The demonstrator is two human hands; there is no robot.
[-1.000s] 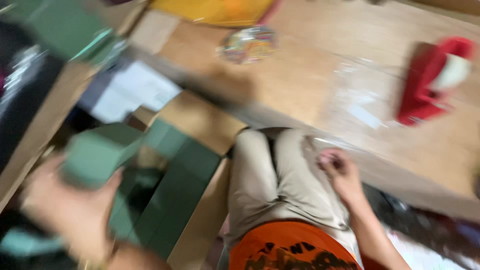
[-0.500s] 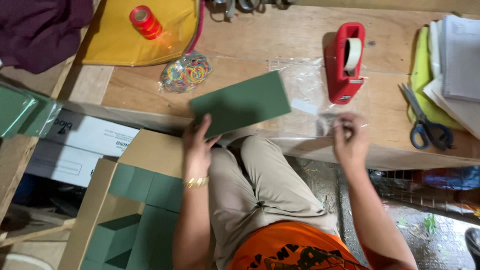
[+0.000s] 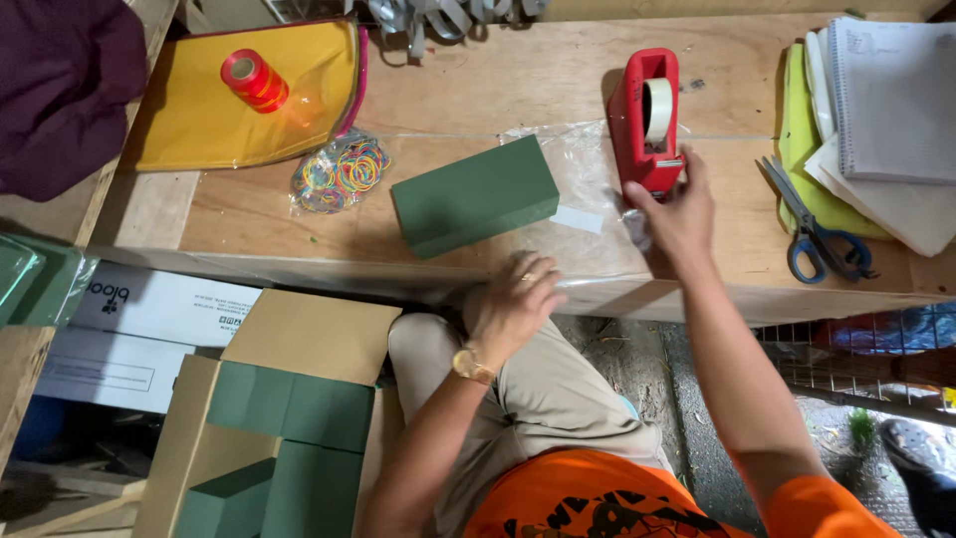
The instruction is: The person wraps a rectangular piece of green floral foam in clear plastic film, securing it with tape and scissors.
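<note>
Two hands at a wooden bench with a green foam block on clear wrap

The right hand (image 3: pixel 677 214), right of centre, has its fingers on the base of the red tape dispenser (image 3: pixel 649 120); the left hand (image 3: pixel 513 304), low in the middle, rests loosely curled and empty at the bench (image 3: pixel 478 75) edge; the green foam block (image 3: pixel 474 194) lies at centre on the clear wrap (image 3: pixel 583 169); scissors (image 3: pixel 817 234) lie at right.

The wooden workbench (image 3: pixel 498 75) carries a green foam block (image 3: pixel 475 195), red tape dispenser (image 3: pixel 647 120), scissors (image 3: pixel 817 234) and rubber bands (image 3: pixel 339 174).
</note>
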